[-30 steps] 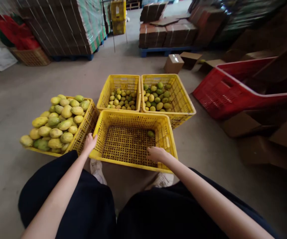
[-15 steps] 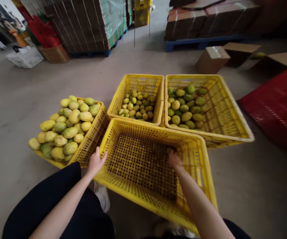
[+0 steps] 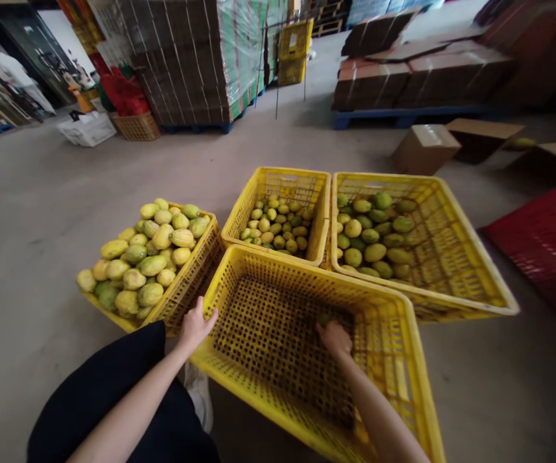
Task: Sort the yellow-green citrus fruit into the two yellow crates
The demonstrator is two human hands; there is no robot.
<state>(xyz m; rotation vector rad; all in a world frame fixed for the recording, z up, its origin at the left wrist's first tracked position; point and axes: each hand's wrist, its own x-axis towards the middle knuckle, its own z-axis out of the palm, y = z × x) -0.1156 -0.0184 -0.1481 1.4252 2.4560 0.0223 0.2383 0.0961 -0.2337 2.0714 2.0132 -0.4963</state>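
Note:
In front of me a tilted yellow plastic crate [image 3: 282, 411] shows its bare perforated bottom. My left hand [image 3: 197, 326] is closed over its left rim, thumb inside. Deep in the crate, my right hand [image 3: 334, 337] has its fingers curled, with a small dark-green thing [image 3: 325, 317] at the fingertips, too dim to identify. Beyond the far rim stand a smaller yellow crate [image 3: 325, 222] and a wider yellow crate [image 3: 471, 257], both partly filled with oval yellow-green fruits that look like papayas. To the left, similar fruits [image 3: 152, 265] are heaped high in another yellow crate [image 3: 195, 276].
At the right edge is a red crate [image 3: 543, 238]. Cardboard boxes [image 3: 425, 149] lie behind the crates, near stacked cartons on a blue pallet [image 3: 398, 118]. A wrapped pallet load [image 3: 186, 64] stands at the back left, and a person [image 3: 17, 71] is far off there.
My right hand has moved left inside the crate, away from its right wall. My left hand stays on the rim. The view has tilted up, so everything sits lower and further right.

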